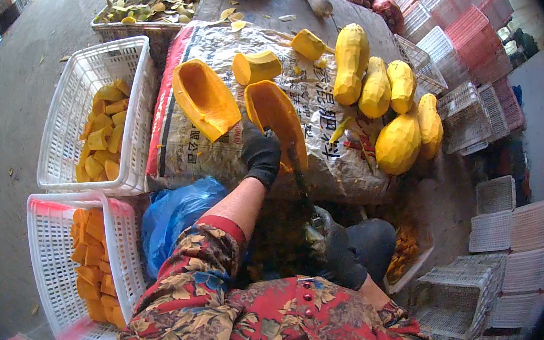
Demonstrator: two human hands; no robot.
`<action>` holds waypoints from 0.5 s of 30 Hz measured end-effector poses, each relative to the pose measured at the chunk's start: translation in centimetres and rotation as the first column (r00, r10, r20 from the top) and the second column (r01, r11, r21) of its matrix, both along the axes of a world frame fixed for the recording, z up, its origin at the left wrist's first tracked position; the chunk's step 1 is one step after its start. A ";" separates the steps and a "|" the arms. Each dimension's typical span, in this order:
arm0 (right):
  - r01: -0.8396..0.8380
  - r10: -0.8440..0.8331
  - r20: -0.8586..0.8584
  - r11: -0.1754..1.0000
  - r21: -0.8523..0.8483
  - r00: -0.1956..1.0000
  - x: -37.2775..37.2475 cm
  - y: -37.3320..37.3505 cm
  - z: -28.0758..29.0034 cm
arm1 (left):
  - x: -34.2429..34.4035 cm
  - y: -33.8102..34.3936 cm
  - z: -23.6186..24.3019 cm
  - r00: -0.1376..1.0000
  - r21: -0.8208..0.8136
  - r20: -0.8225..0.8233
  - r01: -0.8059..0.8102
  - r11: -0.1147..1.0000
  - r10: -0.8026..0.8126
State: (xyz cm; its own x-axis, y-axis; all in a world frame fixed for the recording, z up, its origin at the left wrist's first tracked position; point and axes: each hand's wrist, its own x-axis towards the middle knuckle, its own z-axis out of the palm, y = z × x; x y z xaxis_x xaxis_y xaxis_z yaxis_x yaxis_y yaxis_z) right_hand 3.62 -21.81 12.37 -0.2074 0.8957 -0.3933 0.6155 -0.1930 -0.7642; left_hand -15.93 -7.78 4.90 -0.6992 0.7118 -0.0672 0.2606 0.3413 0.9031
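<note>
My left hand [261, 154], in a black glove, grips the near end of a peeled, hollowed pumpkin half [282, 116]. In my right hand [331, 242], also gloved, is the handle of a knife [299, 176]. Its narrow dark blade reaches up to the right edge of that half. Another hollowed pumpkin half [203, 99] lies cavity up to the left. Beyond my left hand are a cut pumpkin chunk [257, 67] and a smaller chunk [308, 45]. Several whole peeled pumpkins [372, 87] stand or lie at the right.
A printed sack [173, 132] covers the work surface. At left stand a white crate [46, 142] of yellow pieces and a white crate [50, 271] of orange pieces, near a blue plastic bag [177, 214]. Peelings fill a far crate [127, 29]. Stacked crates [472, 37] line the right.
</note>
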 end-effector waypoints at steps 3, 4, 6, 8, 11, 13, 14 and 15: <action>0.063 -0.063 -0.010 0.998 0.015 0.998 -0.2 0.1 0.5 | 0.0 0.4 -1.3 0.999 -0.026 -0.041 -0.013 1.000 0.011; 0.062 -0.062 0.012 0.997 0.043 0.998 -0.2 0.3 0.6 | 0.0 0.5 -1.5 0.999 -0.027 -0.043 -0.017 0.999 0.016; -0.043 0.022 0.124 0.985 0.168 0.992 -0.3 0.8 0.8 | -0.2 0.6 -1.4 1.000 -0.047 -0.022 -0.008 0.999 0.006; -0.111 0.085 0.112 0.961 0.253 0.990 -0.4 1.1 0.9 | -0.3 0.5 -0.8 0.999 -0.102 0.040 0.018 0.995 -0.014; 0.087 -0.084 -0.062 0.996 0.037 0.994 -0.6 1.2 1.2 | -0.4 0.1 0.0 0.984 -0.066 0.174 0.044 0.997 -0.032; 0.085 -0.082 -0.054 0.995 0.058 0.995 -0.8 1.0 1.5 | -0.4 0.0 0.3 0.990 -0.039 0.140 0.033 0.999 -0.027; -0.031 0.023 0.040 0.979 0.200 0.999 -0.8 0.9 1.7 | -0.3 0.0 0.2 0.992 -0.028 0.124 0.030 0.999 -0.026; -0.144 0.098 0.185 0.956 0.256 0.978 -0.9 0.9 1.8 | -0.3 0.0 0.2 0.997 -0.013 0.076 -0.003 1.000 0.004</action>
